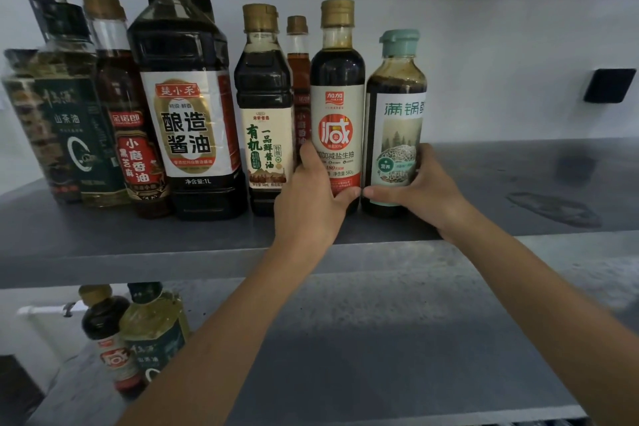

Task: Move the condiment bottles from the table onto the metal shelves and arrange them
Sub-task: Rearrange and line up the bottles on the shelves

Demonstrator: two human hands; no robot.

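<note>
So the red-label soy bottle [337, 107] is up on the middle metal shelf [518, 190], upright and near the front edge. The person's left hand [311, 197] is wrapped round its lower half, fingers round the left side and thumb pressed across the bottom of the label. Directly right of it, pretty much touching, stands the teal-capped bottle [396, 121] (dark sauce, pale label with a mushroom-looking picture). The right hand [418, 190] has that one the same way: thumb low on the front, fingers curled round the right side. Both look set down on the shelf, though the hands cover part of the bases so I can't swear to it.

Just left of the red-label bottle is a square dark bottle with a cream label [264, 107], and a slim reddish bottle [298, 55] shows behind the gap between those two. Further left comes the big 1L soy jug [188, 97], then a sesame oil bottle [128, 114], then a green-label oil bottle [58, 121] furthest out, all upright in a tight row. Well to the right of the red-label bottle, a small black block [608, 85] sticks out of the wall. Below and left of it, on the lower shelf [380, 339], two more stand together: a small dark bottle with a red label [107, 332] and a yellowish oil bottle [155, 325] touching it.
</note>
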